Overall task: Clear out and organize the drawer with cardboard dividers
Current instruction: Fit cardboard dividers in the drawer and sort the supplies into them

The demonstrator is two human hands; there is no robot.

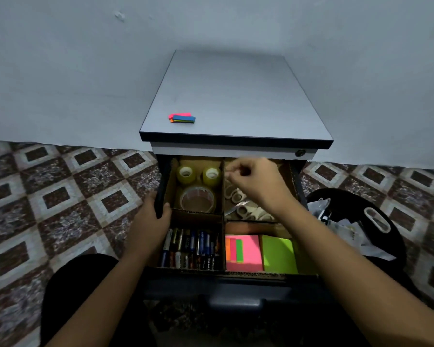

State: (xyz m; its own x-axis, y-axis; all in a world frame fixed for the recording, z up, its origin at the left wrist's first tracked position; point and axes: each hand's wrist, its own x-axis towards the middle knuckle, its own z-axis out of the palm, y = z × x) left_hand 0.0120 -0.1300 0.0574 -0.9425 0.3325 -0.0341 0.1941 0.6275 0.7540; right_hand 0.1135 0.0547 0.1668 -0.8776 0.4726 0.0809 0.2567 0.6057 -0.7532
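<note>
Tiled floor [60,196] spreads to the left; left hand [150,221] holds the open drawer [236,289] by its left wall, grip curled round the rail; the drawer looks rigid, so that edge is a sound hold. Cardboard dividers [223,196] look light and easily bent, best taken near the joints; tape rolls [197,186] and batteries [193,249] fill the left cells. Right hand [256,179] hovers over the rear-right cell, fingertips pinched together, possibly on something tiny; I cannot tell. Sticky flags [182,118] lie on the cabinet top [236,96]; a black bag [356,204] sits on the right.
</note>
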